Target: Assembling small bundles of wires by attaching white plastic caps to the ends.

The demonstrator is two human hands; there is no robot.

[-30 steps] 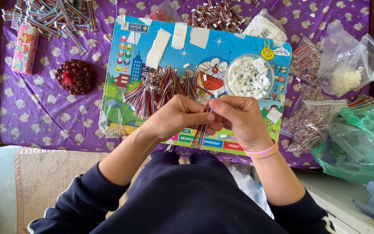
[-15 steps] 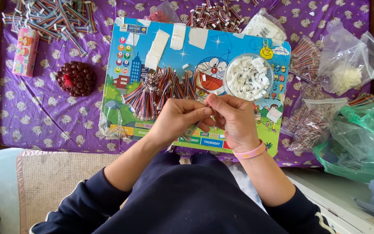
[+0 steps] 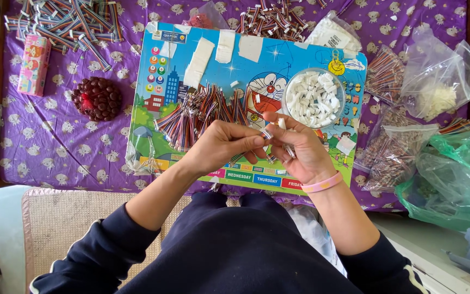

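Note:
My left hand (image 3: 221,144) pinches the end of a short multicoloured ribbon cable (image 3: 266,134) over a colourful cartoon board (image 3: 191,49). Facing it, my right hand (image 3: 300,149) holds a small white plastic connector (image 3: 281,123) at its fingertips, close to the cable's end, with more cable ends hanging under its palm. A fan of similar striped cables (image 3: 197,111) lies on the board just beyond my left hand. A round clear bowl of white connectors (image 3: 314,98) stands just beyond my right hand.
A purple patterned cloth (image 3: 55,147) covers the table. More cable bundles (image 3: 66,22) and a pink box (image 3: 32,64) lie far left, with a dark beaded ball (image 3: 97,98) nearby. Clear bags of parts (image 3: 436,87) and a green plastic bag (image 3: 458,169) crowd the right side.
My hands have drawn slightly apart, and the right hand now holds a white connector up at its fingertips by the cable end.

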